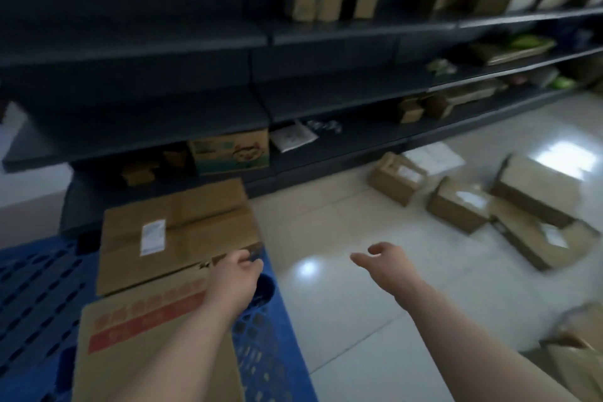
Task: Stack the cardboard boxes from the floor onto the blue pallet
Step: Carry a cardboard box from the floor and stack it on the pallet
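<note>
**Two boxes on the pallet, a scatter left on the floor**

A flat brown cardboard box with a white label lies at the far right corner of the blue slatted plastic pallet. A second brown box with red printing sits just in front of it, the two touching.

The left hand is at the labelled box's near right corner with its fingers curled. Blur hides whether its grip clasps the cardboard or only rests there. The right hand hangs over the pale glossy tiled floor, its grip loosely spread and holding nothing.

Well apart to the right, a cluster of small brown boxes lies jumbled on the floor, some leaning on each other, beside the dark metal shelving.

The labelled box sits close to the pallet's right edge. A careless nudge from the left hand, or a heavier box set on top off-centre, could tip it over the side. Pulling one box from the jumble may also topple its neighbours.
</note>
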`<state>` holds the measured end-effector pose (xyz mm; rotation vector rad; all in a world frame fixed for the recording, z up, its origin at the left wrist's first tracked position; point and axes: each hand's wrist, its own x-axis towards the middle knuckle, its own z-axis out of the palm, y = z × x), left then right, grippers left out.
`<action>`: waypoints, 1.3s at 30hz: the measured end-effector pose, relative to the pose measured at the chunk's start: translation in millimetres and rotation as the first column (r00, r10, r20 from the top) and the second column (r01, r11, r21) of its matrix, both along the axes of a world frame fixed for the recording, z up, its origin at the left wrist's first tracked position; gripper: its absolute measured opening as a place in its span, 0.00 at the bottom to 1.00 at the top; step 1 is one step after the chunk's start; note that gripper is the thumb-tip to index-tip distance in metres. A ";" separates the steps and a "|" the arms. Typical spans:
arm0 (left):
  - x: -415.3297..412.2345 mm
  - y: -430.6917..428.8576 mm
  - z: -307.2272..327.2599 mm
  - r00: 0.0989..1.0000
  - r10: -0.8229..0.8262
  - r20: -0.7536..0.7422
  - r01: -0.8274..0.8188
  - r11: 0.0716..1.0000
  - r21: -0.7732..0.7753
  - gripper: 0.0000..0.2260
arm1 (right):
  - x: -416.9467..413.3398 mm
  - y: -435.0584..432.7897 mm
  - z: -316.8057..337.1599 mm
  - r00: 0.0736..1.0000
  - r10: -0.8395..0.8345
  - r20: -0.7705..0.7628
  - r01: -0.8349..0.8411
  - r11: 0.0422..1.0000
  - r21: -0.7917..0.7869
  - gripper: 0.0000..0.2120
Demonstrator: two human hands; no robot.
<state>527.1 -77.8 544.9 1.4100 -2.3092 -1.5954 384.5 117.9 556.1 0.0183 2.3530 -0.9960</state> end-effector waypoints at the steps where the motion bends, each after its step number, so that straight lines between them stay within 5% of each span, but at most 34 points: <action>1: -12.1 14.9 14.8 0.999 -0.035 -0.005 0.035 0.999 -0.012 0.19 | -7.1 25.1 15.3 0.999 -0.051 -0.009 0.051 0.999 -0.002 0.30; 9: -108.7 166.2 97.6 0.946 -0.317 -0.066 0.315 0.948 -0.046 0.21 | -41.5 228.0 98.7 0.935 -0.346 -0.073 0.349 0.937 0.027 0.28; 19: -212.1 394.5 121.2 0.843 -0.533 -0.070 0.536 0.843 0.034 0.20 | -71.8 477.5 126.3 0.809 -0.588 -0.020 0.588 0.807 0.050 0.25; 39: -377.2 626.4 17.7 0.546 -0.826 0.139 0.818 0.562 0.127 0.21 | -116.6 677.0 1.1 0.391 -0.904 0.173 0.905 0.412 0.109 0.27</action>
